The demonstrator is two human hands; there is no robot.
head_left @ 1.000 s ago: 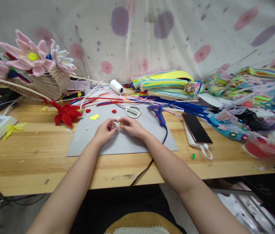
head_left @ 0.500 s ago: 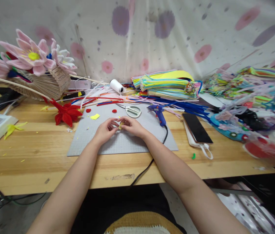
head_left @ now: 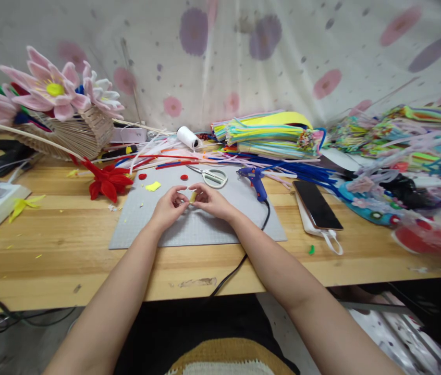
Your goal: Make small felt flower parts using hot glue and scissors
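Note:
Above the grey cutting mat (head_left: pixel 134 232), a small yellow piece (head_left: pixel 193 197) sits between my two hands. My right hand (head_left: pixel 216 203) has its thumb and fingers closed on it. Curled in from the other side, my left hand (head_left: pixel 169 207) meets it with thumb and fingertips pinched; the fingers partly hide the piece. Just beyond the hands lie a red round piece (head_left: pixel 184 177) and scissors with pale handles (head_left: pixel 216 179). A yellow scrap (head_left: pixel 152 186) and another red round piece (head_left: pixel 142 177) rest toward the mat's far left.
A blue glue gun (head_left: pixel 257 183) lies on the mat's right, its black cord crossing the front edge. Farther right is a phone (head_left: pixel 317 205). Pipe cleaner bundles (head_left: pixel 271 138) and a white thread spool (head_left: pixel 187 137) line the back. A red flower (head_left: pixel 109 181) lies left.
My fingers have shifted slightly around the yellow piece, and more of it shows now. Both hands stay in nearly the same place over the mat.

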